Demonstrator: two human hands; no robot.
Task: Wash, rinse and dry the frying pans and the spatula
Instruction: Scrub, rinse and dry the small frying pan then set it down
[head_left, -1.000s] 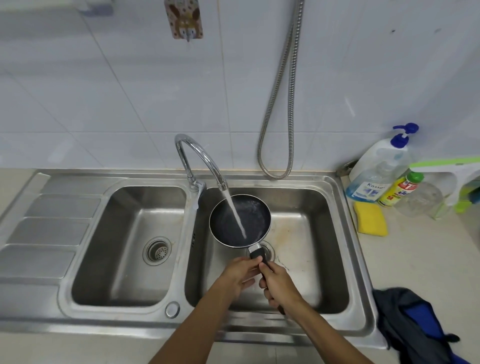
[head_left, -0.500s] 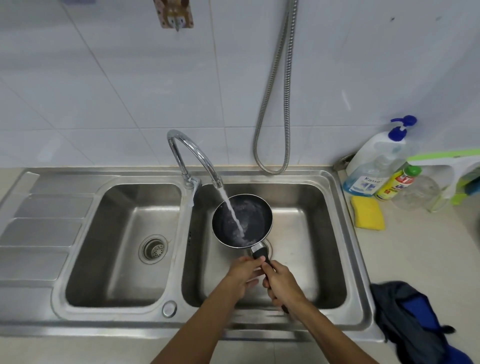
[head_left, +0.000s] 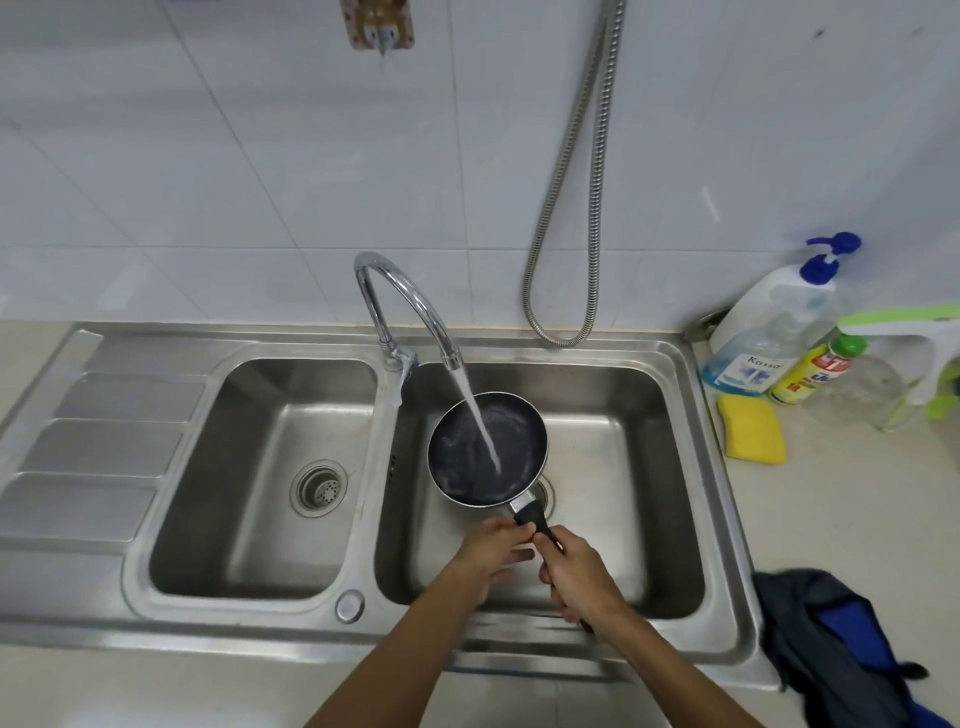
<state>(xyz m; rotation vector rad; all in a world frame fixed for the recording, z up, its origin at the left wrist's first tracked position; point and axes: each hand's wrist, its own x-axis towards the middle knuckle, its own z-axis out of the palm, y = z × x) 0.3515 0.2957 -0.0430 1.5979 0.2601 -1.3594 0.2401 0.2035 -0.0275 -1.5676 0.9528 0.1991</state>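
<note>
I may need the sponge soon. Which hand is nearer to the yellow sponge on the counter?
Right. The right hand grips the pan handle, to the left of the sponge; the left hand holds the same handle from further left.

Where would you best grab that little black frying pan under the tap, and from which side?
By its black handle, from the near side. The handle sticks out of the frying pan toward the person, clear of the water stream that hits the pan's wet inside. The right hand grips it that way, with the left hand touching it nearer the pan.
</note>
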